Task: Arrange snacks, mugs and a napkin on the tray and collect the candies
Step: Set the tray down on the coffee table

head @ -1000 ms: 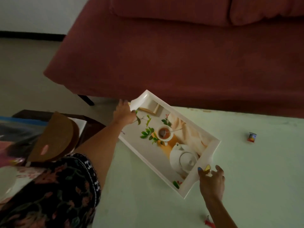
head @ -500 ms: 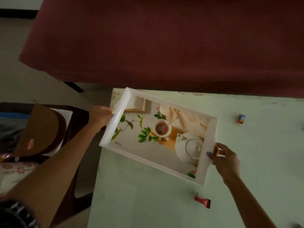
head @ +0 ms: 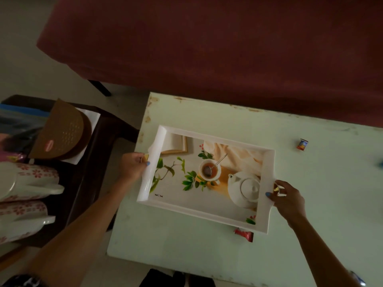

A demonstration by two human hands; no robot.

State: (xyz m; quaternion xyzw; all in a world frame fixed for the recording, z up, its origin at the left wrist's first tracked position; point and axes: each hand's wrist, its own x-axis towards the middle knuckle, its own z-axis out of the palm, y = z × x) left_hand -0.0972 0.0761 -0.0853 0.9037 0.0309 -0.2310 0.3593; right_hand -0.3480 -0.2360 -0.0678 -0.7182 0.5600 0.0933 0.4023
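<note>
A white tray (head: 209,214) with a printed teapot-and-teacup picture lies over the left part of the pale green table (head: 323,204). My left hand (head: 132,165) grips its left handle and my right hand (head: 287,198) grips its right handle. A red candy wrapper (head: 246,235) peeks out from under the tray's near right corner. A small red and blue candy (head: 302,144) lies on the table beyond the tray's right end. Two white mugs with pink flowers (head: 27,181) lie on their sides at the far left, on a dark side table.
A dark side table (head: 99,137) to the left holds a brown half-round packet (head: 62,133) on a white napkin (head: 91,119). A dark red sofa (head: 207,48) runs along the table's far edge. Something blue (head: 381,163) shows at the right border.
Both hands have swung the tray round from a diagonal to nearly level and brought it further onto the table. It now covers part of the red candy wrapper.
</note>
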